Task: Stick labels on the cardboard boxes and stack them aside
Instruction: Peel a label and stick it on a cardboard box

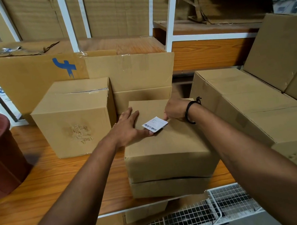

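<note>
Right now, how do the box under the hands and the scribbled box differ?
The near box bears a white label touched by the left hand and right hand; the scribbled box shows none. Its front has pen marks; the near box's front is unmarked. Both are closed brown cardboard.

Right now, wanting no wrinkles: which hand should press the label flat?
Left, probably. The left hand lies flat on the box, thumb at a corner of the label; the right hand is pinching its other edge.

Stockroom or packing area, white metal racking (209, 36) holding flattened cartons (117, 8), sealed cardboard boxes (73, 118) crowding a wood-grain shelf top (40, 183) (a barcode label (155, 124) over one), wire-mesh panel (195, 215) below.
</note>
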A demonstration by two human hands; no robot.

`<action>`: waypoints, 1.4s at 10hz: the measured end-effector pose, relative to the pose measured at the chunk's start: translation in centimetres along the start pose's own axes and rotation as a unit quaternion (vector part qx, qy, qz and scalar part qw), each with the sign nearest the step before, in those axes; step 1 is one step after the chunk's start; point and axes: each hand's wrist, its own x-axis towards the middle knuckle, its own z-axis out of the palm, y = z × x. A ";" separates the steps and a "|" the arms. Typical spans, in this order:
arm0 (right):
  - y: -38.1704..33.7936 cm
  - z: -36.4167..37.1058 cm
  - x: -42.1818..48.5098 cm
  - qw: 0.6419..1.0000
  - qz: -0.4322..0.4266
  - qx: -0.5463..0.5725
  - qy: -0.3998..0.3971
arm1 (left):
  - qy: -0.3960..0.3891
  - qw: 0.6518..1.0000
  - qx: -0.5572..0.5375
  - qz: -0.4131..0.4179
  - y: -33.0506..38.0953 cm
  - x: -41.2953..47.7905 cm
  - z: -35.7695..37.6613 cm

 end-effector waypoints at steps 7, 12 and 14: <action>0.8 4.4 -1.8 0.961 -0.150 0.175 0.152 | 0.001 1.000 0.001 0.008 -0.4 0.3 0.3; 0.4 3.5 -0.2 0.867 -0.063 0.347 0.354 | -0.005 0.997 0.069 0.024 -0.6 0.6 0.3; -0.4 1.2 -1.4 0.685 0.024 0.698 0.208 | 0.011 0.996 0.087 0.024 -0.4 0.4 -0.1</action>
